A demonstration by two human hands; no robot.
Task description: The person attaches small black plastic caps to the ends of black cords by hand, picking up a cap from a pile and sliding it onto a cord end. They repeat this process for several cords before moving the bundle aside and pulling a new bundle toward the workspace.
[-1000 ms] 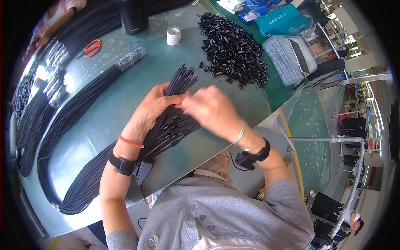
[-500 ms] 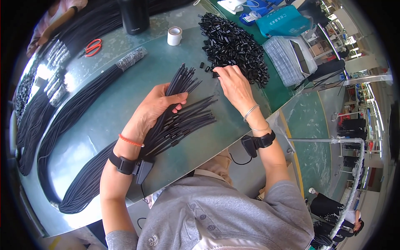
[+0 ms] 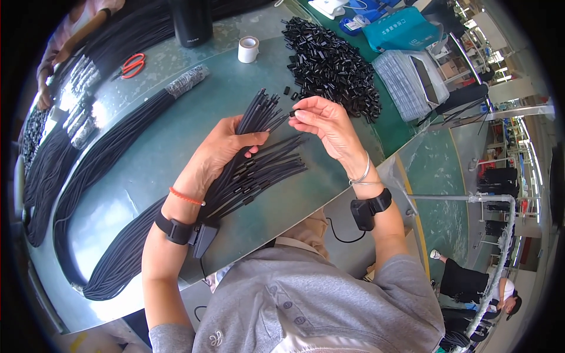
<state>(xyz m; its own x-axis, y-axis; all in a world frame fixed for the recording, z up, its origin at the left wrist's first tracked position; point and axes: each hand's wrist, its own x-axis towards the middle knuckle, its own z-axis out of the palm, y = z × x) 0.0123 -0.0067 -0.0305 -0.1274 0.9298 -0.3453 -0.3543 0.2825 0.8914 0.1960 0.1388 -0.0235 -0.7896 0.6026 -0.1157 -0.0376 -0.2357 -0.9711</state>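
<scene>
My left hand is closed around a bundle of black cables, whose cut ends fan out above the thumb. Between the thumb and fingertips of my right hand is a small black sleeve, held close to the tip of one cable that leans out of the bundle. Below the left hand, more cable ends lie spread on the table, several of them with black sleeves around them. A large heap of loose black sleeves lies just beyond my right hand.
A bound cable bundle curves along the table's left side. Red-handled scissors, a white tape roll and a black cylinder stand or lie farther back. Beyond the heap are a teal pouch and clear plastic packs. Another person's arm shows at far left.
My right hand has come away from the edge of the heap, turning and moving left toward the cable tips with a sleeve in its fingers. My left hand has hardly moved.
</scene>
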